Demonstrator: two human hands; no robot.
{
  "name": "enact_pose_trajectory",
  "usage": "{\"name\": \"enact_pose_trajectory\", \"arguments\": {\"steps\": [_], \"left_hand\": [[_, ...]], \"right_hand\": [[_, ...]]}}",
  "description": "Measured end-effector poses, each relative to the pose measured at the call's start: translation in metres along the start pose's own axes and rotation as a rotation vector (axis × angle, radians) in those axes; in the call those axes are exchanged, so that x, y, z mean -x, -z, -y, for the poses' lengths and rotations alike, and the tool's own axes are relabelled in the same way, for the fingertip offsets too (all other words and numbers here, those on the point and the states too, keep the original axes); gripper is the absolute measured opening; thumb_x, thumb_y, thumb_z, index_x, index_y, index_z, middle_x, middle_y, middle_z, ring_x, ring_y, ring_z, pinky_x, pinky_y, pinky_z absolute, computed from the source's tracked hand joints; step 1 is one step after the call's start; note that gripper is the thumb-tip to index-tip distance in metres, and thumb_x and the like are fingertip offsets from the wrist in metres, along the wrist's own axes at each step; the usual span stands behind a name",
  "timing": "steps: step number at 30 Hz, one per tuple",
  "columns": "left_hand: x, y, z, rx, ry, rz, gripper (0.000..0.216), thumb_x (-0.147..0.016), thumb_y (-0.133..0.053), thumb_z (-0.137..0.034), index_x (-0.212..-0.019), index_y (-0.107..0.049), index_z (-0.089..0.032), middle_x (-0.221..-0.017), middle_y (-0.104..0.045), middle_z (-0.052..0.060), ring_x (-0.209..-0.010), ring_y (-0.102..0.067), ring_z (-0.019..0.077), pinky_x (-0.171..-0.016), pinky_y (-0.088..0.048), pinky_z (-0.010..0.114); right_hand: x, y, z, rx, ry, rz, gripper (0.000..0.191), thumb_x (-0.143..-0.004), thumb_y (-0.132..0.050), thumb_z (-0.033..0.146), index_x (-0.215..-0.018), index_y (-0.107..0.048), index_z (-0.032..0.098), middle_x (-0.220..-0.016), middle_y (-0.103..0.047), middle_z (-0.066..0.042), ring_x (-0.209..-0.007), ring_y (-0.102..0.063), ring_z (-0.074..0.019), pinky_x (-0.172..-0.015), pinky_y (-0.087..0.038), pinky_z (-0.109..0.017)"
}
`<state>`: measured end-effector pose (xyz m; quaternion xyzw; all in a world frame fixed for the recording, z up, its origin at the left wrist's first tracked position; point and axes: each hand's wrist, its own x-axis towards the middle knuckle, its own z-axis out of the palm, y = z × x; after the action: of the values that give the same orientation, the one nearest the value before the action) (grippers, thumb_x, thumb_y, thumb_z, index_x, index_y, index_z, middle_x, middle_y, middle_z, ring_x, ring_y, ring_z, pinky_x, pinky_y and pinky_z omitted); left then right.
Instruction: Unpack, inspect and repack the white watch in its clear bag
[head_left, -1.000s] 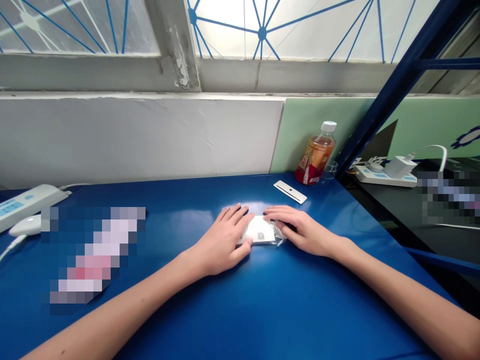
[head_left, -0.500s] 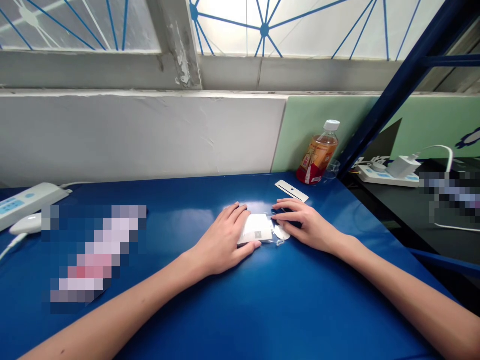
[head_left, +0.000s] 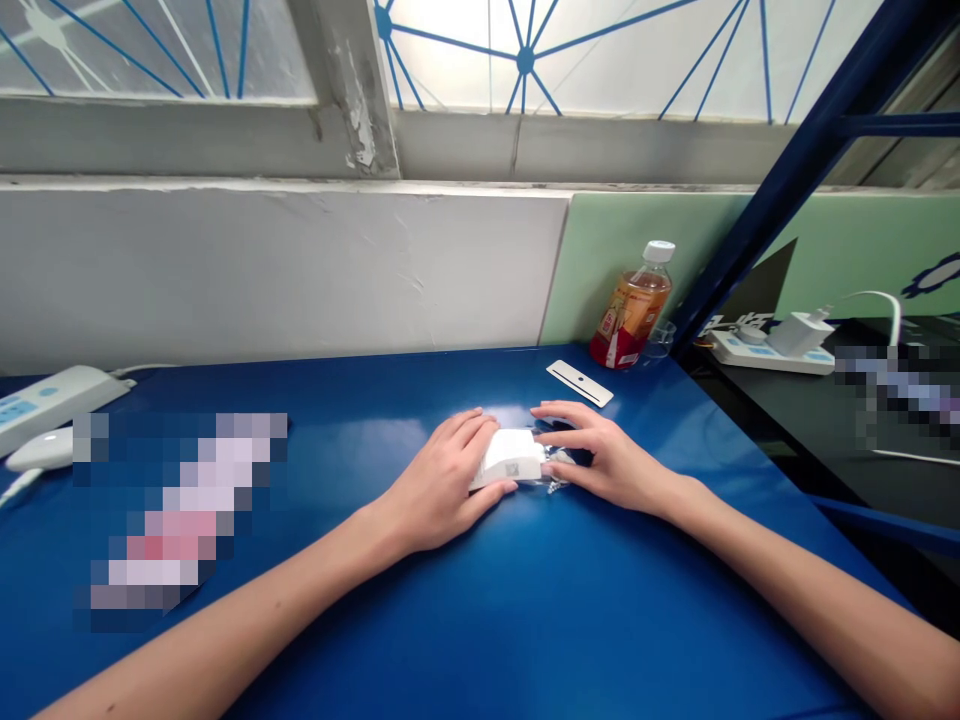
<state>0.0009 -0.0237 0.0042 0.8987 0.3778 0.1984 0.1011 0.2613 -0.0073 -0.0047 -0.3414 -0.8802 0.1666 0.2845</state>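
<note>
A small white packet point(head_left: 511, 456) with a square printed code and clear plastic around it lies on the blue table. My left hand point(head_left: 448, 475) closes around its left end, thumb along the near edge and fingers over the far side. At the right end, my right hand point(head_left: 592, 452) has thumb and fingertips on the packet and its crinkled clear plastic point(head_left: 556, 485). The packet's top bows slightly upward between both hands. What is inside cannot be made out.
A white card with a dark slot point(head_left: 580, 383) lies behind my right hand. Further back stands a drink bottle point(head_left: 632, 310). A blurred-out flat object point(head_left: 191, 510) and a power strip point(head_left: 56, 405) are on the left. A blue metal post point(head_left: 780, 190) slants up at right.
My right thumb and fingertips have moved left onto the packet's right end, covering the round white piece seen there before. The packet now bows upward. My left hand keeps its hold.
</note>
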Motion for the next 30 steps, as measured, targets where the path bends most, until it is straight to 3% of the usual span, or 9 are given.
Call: {"name": "enact_pose_trajectory", "arguments": {"steps": [5, 11, 16, 22, 30], "left_hand": [[0.000, 0.000, 0.000, -0.033, 0.035, -0.027, 0.055, -0.091, -0.056, -0.047, -0.134, -0.046, -0.014, -0.136, -0.054, 0.018, -0.134, -0.042, 0.0364, -0.109, -0.038, 0.054], [0.000, -0.003, 0.003, -0.054, 0.055, -0.068, 0.051, -0.093, -0.053, -0.043, -0.134, -0.042, -0.014, -0.136, -0.052, 0.019, -0.134, -0.042, 0.0355, -0.109, -0.039, 0.054], [0.000, 0.000, 0.002, -0.005, 0.023, -0.025, 0.050, -0.094, -0.052, -0.041, -0.134, -0.042, -0.013, -0.137, -0.051, 0.020, -0.134, -0.041, 0.0351, -0.109, -0.039, 0.053], [0.000, 0.002, 0.001, 0.053, -0.010, -0.005, 0.049, -0.094, -0.053, -0.041, -0.135, -0.042, -0.017, -0.137, -0.051, 0.017, -0.132, -0.043, 0.0332, -0.108, -0.039, 0.051], [-0.001, 0.001, -0.002, 0.016, -0.005, -0.018, 0.045, -0.093, -0.053, -0.041, -0.130, -0.045, -0.016, -0.132, -0.055, 0.017, -0.127, -0.047, 0.0328, -0.107, -0.040, 0.050]], "right_hand": [[-0.002, 0.011, -0.004, 0.032, 0.035, 0.012, 0.023, -0.091, -0.062, 0.027, -0.112, -0.071, 0.022, -0.136, -0.058, -0.013, -0.132, -0.049, -0.0302, -0.108, -0.042, -0.052], [-0.001, 0.031, -0.018, -0.004, -0.042, 0.073, 0.023, -0.091, -0.062, 0.034, -0.110, -0.071, 0.024, -0.136, -0.058, -0.012, -0.129, -0.052, -0.0302, -0.107, -0.043, -0.050], [0.001, 0.024, -0.011, -0.005, -0.081, 0.084, 0.030, -0.088, -0.065, 0.036, -0.115, -0.068, 0.023, -0.136, -0.057, -0.013, -0.124, -0.056, -0.0302, -0.104, -0.046, -0.049], [0.002, 0.010, 0.000, 0.005, -0.022, 0.115, 0.041, -0.087, -0.066, 0.036, -0.126, -0.063, 0.023, -0.137, -0.055, -0.015, -0.126, -0.054, -0.0307, -0.104, -0.045, -0.049], [0.000, 0.016, 0.007, 0.096, -0.003, 0.140, 0.027, -0.088, -0.064, 0.033, -0.111, -0.063, 0.021, -0.135, -0.056, -0.015, -0.124, -0.055, -0.0291, -0.101, -0.048, -0.045]]}}
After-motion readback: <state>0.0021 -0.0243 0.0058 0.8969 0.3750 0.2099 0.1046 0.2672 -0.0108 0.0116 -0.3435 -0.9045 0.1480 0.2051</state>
